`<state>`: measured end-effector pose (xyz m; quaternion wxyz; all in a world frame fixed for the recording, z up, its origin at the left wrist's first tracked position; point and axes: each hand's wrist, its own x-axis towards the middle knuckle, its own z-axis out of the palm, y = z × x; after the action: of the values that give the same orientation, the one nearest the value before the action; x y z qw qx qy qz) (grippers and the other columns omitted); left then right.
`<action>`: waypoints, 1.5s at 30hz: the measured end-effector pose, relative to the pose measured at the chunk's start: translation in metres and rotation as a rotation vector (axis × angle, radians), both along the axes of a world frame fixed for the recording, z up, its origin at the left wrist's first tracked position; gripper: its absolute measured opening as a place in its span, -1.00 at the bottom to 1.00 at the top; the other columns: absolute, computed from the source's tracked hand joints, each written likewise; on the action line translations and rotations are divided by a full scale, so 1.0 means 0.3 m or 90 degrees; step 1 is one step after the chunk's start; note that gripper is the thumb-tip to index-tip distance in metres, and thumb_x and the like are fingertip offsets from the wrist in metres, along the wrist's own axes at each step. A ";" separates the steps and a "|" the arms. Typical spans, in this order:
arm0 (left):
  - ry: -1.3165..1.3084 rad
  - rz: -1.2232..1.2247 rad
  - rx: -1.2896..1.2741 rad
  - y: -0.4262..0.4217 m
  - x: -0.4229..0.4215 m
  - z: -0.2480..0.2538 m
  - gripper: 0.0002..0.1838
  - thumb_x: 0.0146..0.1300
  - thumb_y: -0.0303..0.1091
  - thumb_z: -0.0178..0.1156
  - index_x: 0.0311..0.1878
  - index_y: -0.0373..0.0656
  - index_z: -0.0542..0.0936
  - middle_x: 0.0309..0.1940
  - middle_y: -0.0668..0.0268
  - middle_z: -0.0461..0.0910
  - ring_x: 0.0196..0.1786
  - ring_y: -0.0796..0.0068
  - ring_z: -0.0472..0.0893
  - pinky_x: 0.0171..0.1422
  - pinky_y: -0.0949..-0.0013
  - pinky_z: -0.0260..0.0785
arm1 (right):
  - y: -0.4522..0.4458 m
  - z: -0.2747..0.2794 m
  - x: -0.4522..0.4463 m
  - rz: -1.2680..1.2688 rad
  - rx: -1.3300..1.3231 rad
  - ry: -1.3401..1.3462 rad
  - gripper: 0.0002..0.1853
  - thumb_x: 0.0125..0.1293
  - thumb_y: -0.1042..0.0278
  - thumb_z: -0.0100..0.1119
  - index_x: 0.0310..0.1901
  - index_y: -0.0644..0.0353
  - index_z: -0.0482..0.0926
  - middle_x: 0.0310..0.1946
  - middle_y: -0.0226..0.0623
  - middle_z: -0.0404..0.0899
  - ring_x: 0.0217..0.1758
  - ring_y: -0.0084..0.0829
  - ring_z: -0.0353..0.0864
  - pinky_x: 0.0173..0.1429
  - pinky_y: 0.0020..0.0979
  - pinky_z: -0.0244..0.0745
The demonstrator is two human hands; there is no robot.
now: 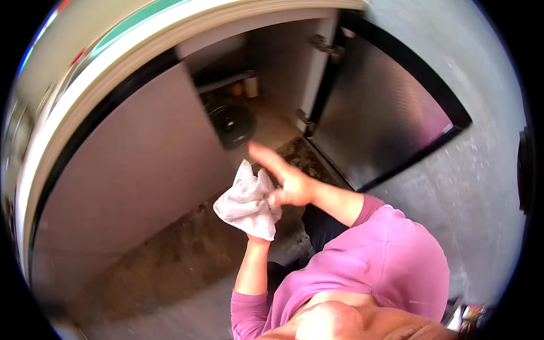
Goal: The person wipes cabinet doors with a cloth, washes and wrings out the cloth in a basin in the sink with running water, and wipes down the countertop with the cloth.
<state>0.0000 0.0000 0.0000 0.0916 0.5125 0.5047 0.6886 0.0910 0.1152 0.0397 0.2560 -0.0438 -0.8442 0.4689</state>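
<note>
Grey floor [481,243] spreads around a low cabinet [122,175], with a brown, dirty strip [187,249] along its base. From the head view, a black-framed door [379,107] stands swung open to the right on two metal hinges. A white cloth [241,209] is draped over the left hand, in front of the cabinet opening and clear of the floor. Bunched and creased, it has its long axis running roughly in line with the left forearm; one peaked corner points up toward the opening, another juts left, and the lower edge hangs by the wrist. It hides the left fingers, so how tightly they grip cannot be told. Right hand [292,184] is bare, its fingers extended toward the opening, the thumb overlapping the cloth's edge; contact is unclear. Inside the cabinet sit a dark round glass-like dish [231,126], a pale cylinder [251,85] and, just beside that, a small orange item [237,89], all blurred.
</note>
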 end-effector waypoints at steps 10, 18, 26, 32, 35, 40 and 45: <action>0.274 -0.515 -0.096 0.340 0.128 0.396 -0.67 -0.13 -0.48 0.06 -0.19 -0.25 0.53 -0.15 0.11 0.46 -0.05 0.14 0.43 0.08 0.25 0.26 | -0.125 0.043 0.523 -0.407 -0.484 0.309 -0.49 0.17 0.47 0.01 0.18 0.22 0.18 0.05 -0.30 0.35 0.08 -0.50 0.34 0.15 -0.42 0.24; 0.500 -0.352 0.342 0.636 0.665 0.766 -0.54 -0.07 -0.52 0.10 0.01 -0.20 0.42 -0.01 0.19 0.41 0.12 0.19 0.35 0.22 0.14 0.10 | -0.415 0.131 0.822 -0.787 -0.410 0.580 -0.46 0.07 0.49 -0.03 0.15 0.18 0.17 -0.07 -0.01 0.40 -0.14 -0.20 0.52 -0.12 -0.24 0.51; 0.552 -0.260 0.347 0.713 0.784 0.736 -0.55 -0.08 -0.43 0.12 0.00 -0.06 0.44 -0.09 0.26 0.37 0.00 0.26 0.35 0.22 0.09 0.05 | -0.483 0.145 0.852 -0.784 -0.512 0.669 -0.48 0.15 0.35 -0.09 0.18 0.15 0.12 -0.10 0.09 0.40 -0.24 -0.15 0.52 -0.30 -0.19 0.52; 0.573 -0.424 0.380 0.781 0.695 0.759 -0.55 -0.06 -0.49 0.06 0.00 -0.10 0.45 -0.07 0.22 0.43 -0.02 0.17 0.39 0.18 0.18 0.15 | -0.407 0.187 0.870 -0.743 -0.387 0.642 -0.46 0.19 0.28 -0.11 0.20 0.20 0.09 0.02 0.04 0.34 -0.13 -0.15 0.48 -0.12 -0.11 0.45; 0.440 -0.508 0.244 0.647 0.623 0.633 -0.45 0.16 -0.17 0.00 0.21 -0.18 0.24 0.19 0.08 0.17 0.25 0.12 0.14 0.31 0.13 -0.06 | -0.342 0.226 0.797 -0.792 -0.360 0.674 -0.45 0.15 0.44 -0.13 0.21 0.16 0.02 -0.01 0.00 0.33 -0.13 -0.15 0.49 -0.14 -0.16 0.49; -0.030 -0.843 -0.132 0.279 0.630 0.181 -0.28 0.15 0.00 0.02 0.24 -0.28 0.09 0.22 0.12 0.11 0.28 0.23 0.10 0.33 0.23 -0.09 | -0.238 0.213 0.683 -0.678 -0.043 0.158 -0.31 0.14 0.32 0.00 0.27 0.25 -0.06 0.26 -0.02 -0.05 0.35 -0.13 -0.09 0.35 -0.25 -0.17; -0.596 -0.611 -0.266 0.361 0.622 0.212 -0.69 0.21 -0.37 -0.03 0.02 -0.22 0.36 -0.10 0.31 0.42 -0.02 0.50 0.38 0.07 0.43 0.21 | -0.213 0.380 0.833 -0.864 0.384 -0.139 -0.36 0.06 0.28 0.12 0.18 0.32 0.18 0.26 0.03 -0.01 0.33 -0.06 -0.04 0.34 -0.19 -0.12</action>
<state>0.1866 0.1083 0.0635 0.6899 0.2997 0.2521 0.6088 0.3410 0.0512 0.1538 0.4044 -0.5289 -0.7444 -0.0505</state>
